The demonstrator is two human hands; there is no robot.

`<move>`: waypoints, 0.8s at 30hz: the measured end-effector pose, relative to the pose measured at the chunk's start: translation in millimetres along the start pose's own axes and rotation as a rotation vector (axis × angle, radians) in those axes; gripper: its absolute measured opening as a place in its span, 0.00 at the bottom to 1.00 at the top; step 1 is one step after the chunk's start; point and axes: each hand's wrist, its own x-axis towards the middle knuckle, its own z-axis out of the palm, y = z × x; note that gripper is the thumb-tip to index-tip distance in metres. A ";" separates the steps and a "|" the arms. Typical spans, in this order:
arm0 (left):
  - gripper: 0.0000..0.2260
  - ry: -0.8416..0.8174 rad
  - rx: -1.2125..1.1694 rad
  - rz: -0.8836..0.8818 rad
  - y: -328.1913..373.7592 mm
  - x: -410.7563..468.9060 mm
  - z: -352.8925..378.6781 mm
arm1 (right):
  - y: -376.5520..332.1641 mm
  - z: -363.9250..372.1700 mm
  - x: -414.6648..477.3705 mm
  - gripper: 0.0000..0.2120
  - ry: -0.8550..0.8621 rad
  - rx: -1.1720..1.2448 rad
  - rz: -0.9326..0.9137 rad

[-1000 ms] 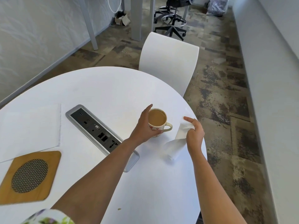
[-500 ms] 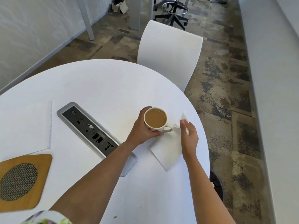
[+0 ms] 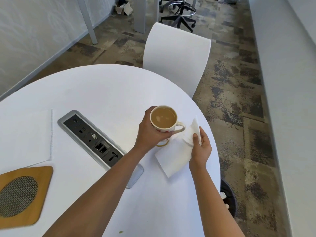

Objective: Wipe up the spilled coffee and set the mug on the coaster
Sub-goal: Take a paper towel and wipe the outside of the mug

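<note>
1. A round table (image 3: 95, 93) fills the lower left of the view; a chair (image 3: 176, 57) stands behind its far edge.
2. A power socket strip (image 3: 95, 142) lies set into the table's middle, running diagonally.
3. A mug (image 3: 164, 124) sits right of the strip, near the table's right edge, held by the left hand (image 3: 150, 132).
4. A napkin (image 3: 176, 151) lies just right of the mug, under the right hand (image 3: 200, 147).
5. A coaster (image 3: 22, 195) lies at the near left, well apart from the mug.
6. A bin (image 3: 229, 199) stands on the floor beside the table's right edge.

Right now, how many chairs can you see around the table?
2. A white chair stands at the table's far edge. A black swivel chair, only its base and foot ring showing, sits farther back on the floor. Others may be out of frame.
</note>
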 end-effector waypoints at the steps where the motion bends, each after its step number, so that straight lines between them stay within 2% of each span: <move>1: 0.38 0.013 -0.001 0.010 8.0 1.3 -1.0 | -1.6 1.8 -4.9 0.15 -0.010 0.055 0.007; 5: 0.39 0.054 0.008 0.074 35.2 3.5 -4.5 | -8.5 16.0 -34.7 0.12 -0.083 0.215 -0.006; 13: 0.39 0.088 0.041 0.121 64.4 0.8 -8.5 | -20.1 37.6 -79.3 0.16 -0.305 0.477 0.103; 24: 0.39 0.074 0.038 0.146 76.5 -10.5 -21.9 | -30.8 41.0 -64.2 0.16 -0.451 0.554 0.172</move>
